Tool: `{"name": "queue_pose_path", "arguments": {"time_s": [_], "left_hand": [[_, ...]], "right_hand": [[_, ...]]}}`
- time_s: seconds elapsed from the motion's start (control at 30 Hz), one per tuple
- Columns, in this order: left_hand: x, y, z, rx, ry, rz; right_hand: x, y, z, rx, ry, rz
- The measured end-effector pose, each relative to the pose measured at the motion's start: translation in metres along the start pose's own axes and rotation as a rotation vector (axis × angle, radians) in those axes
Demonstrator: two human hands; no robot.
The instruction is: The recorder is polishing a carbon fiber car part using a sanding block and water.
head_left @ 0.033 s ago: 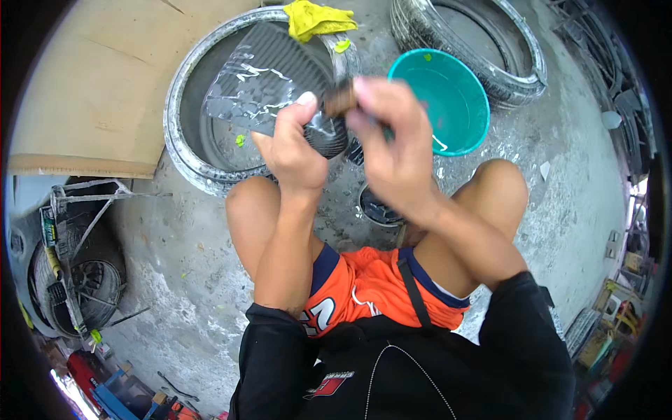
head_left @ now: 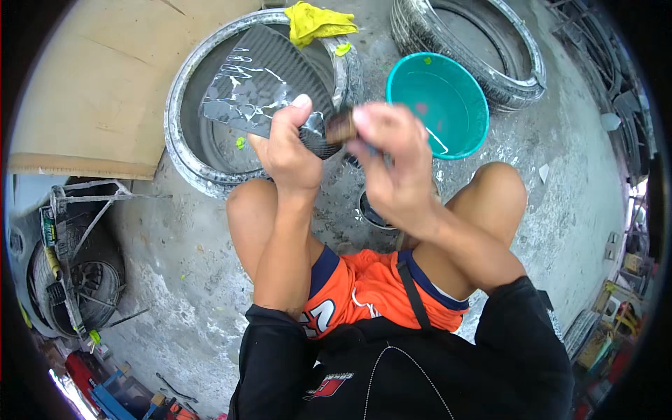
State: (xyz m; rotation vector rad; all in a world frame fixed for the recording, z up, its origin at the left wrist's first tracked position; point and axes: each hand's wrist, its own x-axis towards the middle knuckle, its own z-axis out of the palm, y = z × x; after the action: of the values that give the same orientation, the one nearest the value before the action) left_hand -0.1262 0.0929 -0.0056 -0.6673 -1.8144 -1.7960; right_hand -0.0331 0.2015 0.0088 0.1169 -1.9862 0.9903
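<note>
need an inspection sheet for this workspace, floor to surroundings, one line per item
surface: grey floor, mottled with pale patches
job's things: glossy dark ribbed panel above a flat-lying tyre; brown block, blurred
clutter: yellow cloth draped on that tyre's edge; teal basin holding liquid; small round container near the right hand, partly hidden
hands: left hand holds the panel; right hand grips the block beside it, contact unclear
cables: nothing seen that is surely a cable
surroundings: tan board upper left; second tyre beyond the basin; wheel lower left
</note>
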Motion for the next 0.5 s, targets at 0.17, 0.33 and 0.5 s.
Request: {"name": "queue_pose_path", "arguments": {"time_s": [0.17, 0.33, 0.5], "left_hand": [[0.004, 0.01, 0.004, 0.353, -0.095, 0.324], [0.012, 0.024, 0.009, -0.412, 0.036, -0.319], [0.003, 0.009, 0.009, 0.232, -0.061, 0.407]], "right_hand": [[0.045, 0.027, 0.012, 0.064, 0.059, 0.051], [0.007, 0.014, 0.001, 0.002, 0.061, -0.079], [0.043, 0.027, 0.014, 0.128, 0.061, 0.101]]}}
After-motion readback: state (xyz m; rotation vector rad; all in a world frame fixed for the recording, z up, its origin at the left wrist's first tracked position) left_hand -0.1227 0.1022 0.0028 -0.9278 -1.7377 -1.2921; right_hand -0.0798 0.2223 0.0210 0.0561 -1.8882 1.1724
